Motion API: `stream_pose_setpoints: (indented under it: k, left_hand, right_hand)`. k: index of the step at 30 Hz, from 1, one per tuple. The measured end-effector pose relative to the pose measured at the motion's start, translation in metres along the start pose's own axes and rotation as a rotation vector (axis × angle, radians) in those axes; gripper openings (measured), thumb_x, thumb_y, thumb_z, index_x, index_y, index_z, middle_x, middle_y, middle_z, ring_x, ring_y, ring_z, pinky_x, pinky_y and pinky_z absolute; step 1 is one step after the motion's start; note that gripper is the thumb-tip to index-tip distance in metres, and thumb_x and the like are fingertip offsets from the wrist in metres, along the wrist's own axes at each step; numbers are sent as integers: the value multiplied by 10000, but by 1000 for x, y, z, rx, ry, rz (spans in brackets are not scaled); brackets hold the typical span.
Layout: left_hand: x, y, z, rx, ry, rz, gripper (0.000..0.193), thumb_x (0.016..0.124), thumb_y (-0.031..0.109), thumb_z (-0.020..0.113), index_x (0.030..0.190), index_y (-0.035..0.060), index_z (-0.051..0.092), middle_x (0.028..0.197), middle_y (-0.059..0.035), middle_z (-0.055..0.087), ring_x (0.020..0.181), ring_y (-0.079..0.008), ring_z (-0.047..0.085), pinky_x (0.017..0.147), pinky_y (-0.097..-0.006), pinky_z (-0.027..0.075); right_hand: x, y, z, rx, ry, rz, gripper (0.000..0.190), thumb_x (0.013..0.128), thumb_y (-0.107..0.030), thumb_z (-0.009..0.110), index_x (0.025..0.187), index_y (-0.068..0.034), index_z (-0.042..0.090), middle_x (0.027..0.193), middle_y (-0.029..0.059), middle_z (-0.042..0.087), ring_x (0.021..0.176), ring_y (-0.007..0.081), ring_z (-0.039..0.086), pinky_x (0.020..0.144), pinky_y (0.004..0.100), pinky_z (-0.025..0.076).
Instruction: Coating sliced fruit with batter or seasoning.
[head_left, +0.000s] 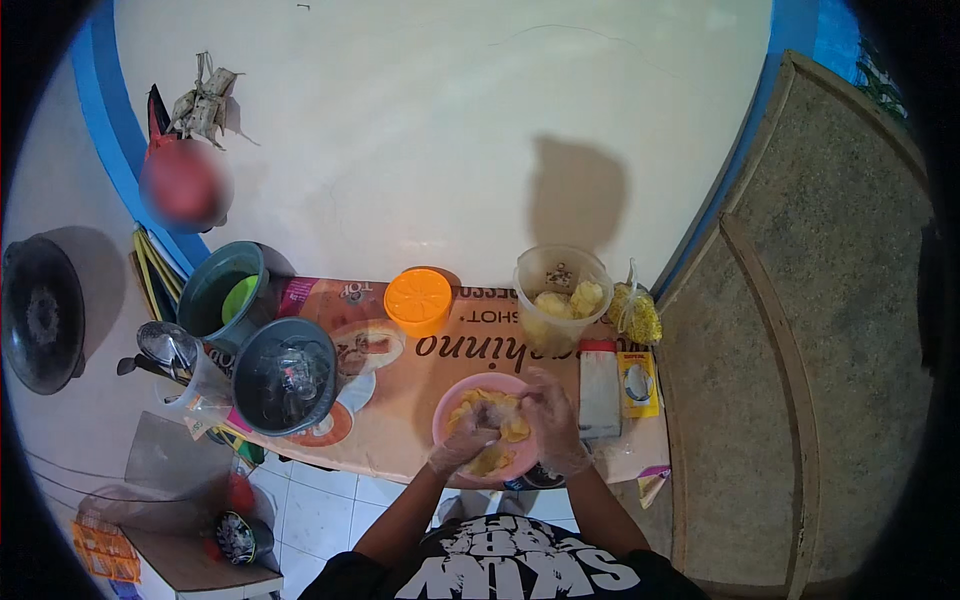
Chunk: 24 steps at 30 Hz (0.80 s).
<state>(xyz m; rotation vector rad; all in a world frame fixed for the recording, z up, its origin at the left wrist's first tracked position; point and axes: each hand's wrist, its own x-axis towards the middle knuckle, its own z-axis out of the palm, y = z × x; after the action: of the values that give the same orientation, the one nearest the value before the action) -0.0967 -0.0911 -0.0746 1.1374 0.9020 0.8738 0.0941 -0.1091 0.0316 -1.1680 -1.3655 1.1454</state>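
Note:
A pink bowl (442, 397) with yellow food pieces (480, 459) inside stands at the near edge of the table. Both my hands wear thin clear plastic gloves. My left hand (466, 444) is over the bowl's left part, its fingers curled towards the middle. At the bowl's right rim is my right hand (553, 426), with its fingers bent inward. Something clear and shiny shows between the hands, perhaps glove film or thin plastic. Whether either hand grips a piece is too blurred to tell.
A translucent tub (559, 315) holds pale yellow lumps. Right of the bowl are a red-lidded container (600, 394), a yellow packet (638, 384) and a tied bag (634, 313). An orange-lidded container (418, 301), grey basin (247, 382), green-grey bucket (202, 300) and utensil holder (202, 390) stand leftward.

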Motion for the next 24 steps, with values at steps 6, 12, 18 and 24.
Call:
stream_pose_setpoints:
  k: [6,12,18,24]
  left_hand:
    - [-16,52,0,-221,-162,-99,542,868,85,675,1365,37,466,1216,-59,591,1127,-162,599,993,-315,487]
    - [-13,29,-14,-227,-324,-209,486,876,109,661,1342,40,537,1192,-61,633,1158,-196,602,1061,-353,448]
    - [-16,21,0,-15,-99,-83,484,888,96,659,1351,35,532,1219,-63,637,1129,-213,614,992,-355,488]
    - [-2,-17,-11,505,0,358,470,878,102,696,1323,28,563,1238,-127,645,1152,-276,618,996,-372,491]
  right_hand:
    - [-2,-23,-10,-588,-199,-409,457,834,-125,772,1259,-64,612,1309,156,570,1243,321,533,1036,402,441]
    - [6,-1,-17,-539,-149,-362,136,889,-142,715,924,-11,701,1240,176,597,1188,343,566,1012,421,455]
    - [11,8,-31,-111,273,-153,273,1026,-269,577,1017,-8,657,876,113,650,846,237,649,768,356,523]
    - [3,14,-11,14,2,473,408,978,-397,651,976,10,650,710,68,599,648,161,604,647,322,517]
